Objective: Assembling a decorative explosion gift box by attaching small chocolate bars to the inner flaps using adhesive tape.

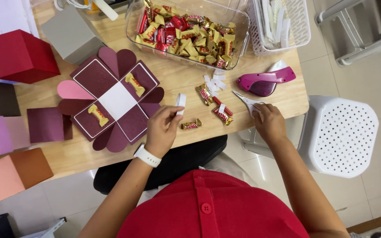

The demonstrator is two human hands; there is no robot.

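Left hand (163, 128) grip pinching white tape strip (181, 101), small, folded; right hand (267, 121) grip closed on white scissors (247, 102) at worktop (186, 79) edge.

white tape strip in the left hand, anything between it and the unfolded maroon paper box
Nothing visible: the white tape strip, pinched by the left hand, sits just right of the unfolded maroon paper box, bare wooden table between.
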